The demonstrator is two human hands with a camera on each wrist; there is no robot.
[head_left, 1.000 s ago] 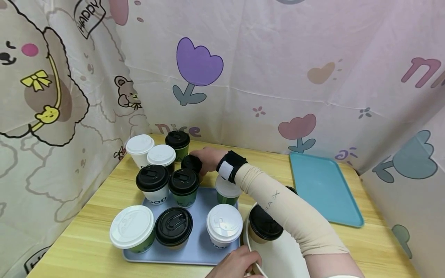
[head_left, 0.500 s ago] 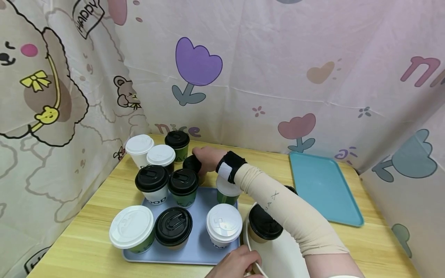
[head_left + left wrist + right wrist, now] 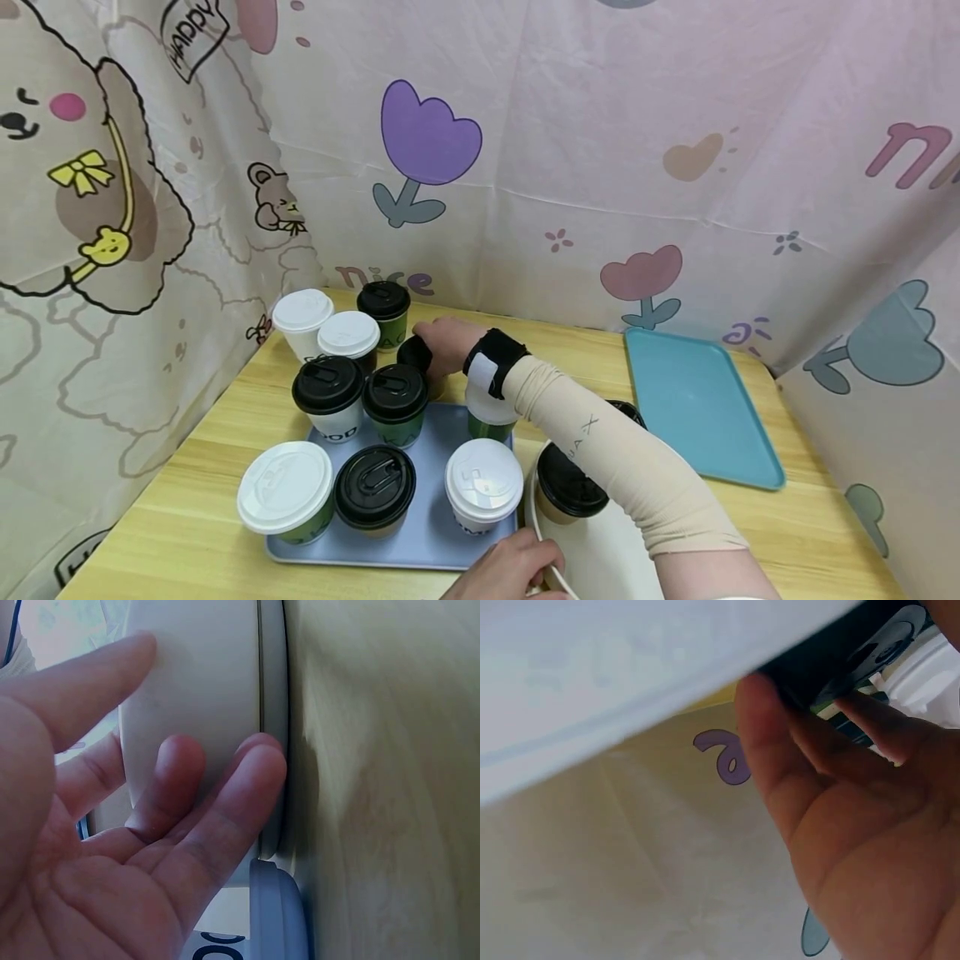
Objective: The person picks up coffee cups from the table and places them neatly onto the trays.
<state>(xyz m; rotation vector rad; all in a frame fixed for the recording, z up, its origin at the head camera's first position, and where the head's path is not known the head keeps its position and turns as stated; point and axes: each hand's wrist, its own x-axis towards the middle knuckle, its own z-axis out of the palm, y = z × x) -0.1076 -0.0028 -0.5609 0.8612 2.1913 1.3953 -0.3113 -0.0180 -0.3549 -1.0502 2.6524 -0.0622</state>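
Just behind the lavender-blue tray, my right hand grips a paper cup by its side. Its black lid looks tilted, and the hand and neighbouring cups hide much of the body. Close by stand a green cup with a black lid and a white-lidded green cup, partly covered by the wrist. At the bottom, my left hand holds the rim of a white round tub. In the left wrist view its fingers lie against the tub's outer wall.
Several lidded cups, such as a white-lidded one and a black-lidded one, crowd the tray and the table behind it. A black-lidded cup sits in the tub under my right forearm. A teal tray lies at the right.
The cup in my right hand has shifted a little to the right, and its lid shows at a slightly different tilt. My left hand stays on the tub's rim.
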